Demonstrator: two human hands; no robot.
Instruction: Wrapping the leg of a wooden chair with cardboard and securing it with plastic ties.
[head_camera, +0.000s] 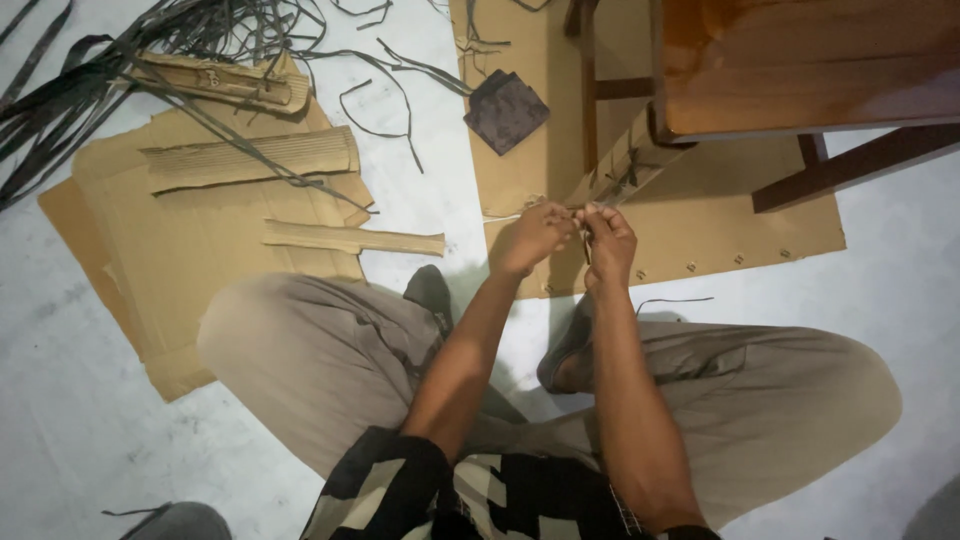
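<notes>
On a pale floor (880, 260), a person sits cross-legged in beige trousers, knees spread wide so the work lies between them within easy reach. Flattened cardboard sheets (190, 240) lie spread over the floor at left and ahead, seemingly as a work mat. A wooden chair (800, 70) stands at upper right, and a folded cardboard strip (625, 165) leans up against its leg, which props it at a slant toward the hands. Dark thin strips (90, 70) lie in a loose heap at upper left, and a small dark woven square (505, 110) rests nearby. Left hand (533, 235) and right hand (608, 240) meet at the strip's lower end, fingers closed in a pinch on something thin, likely a dark strand; what exactly is too small to tell.
</notes>
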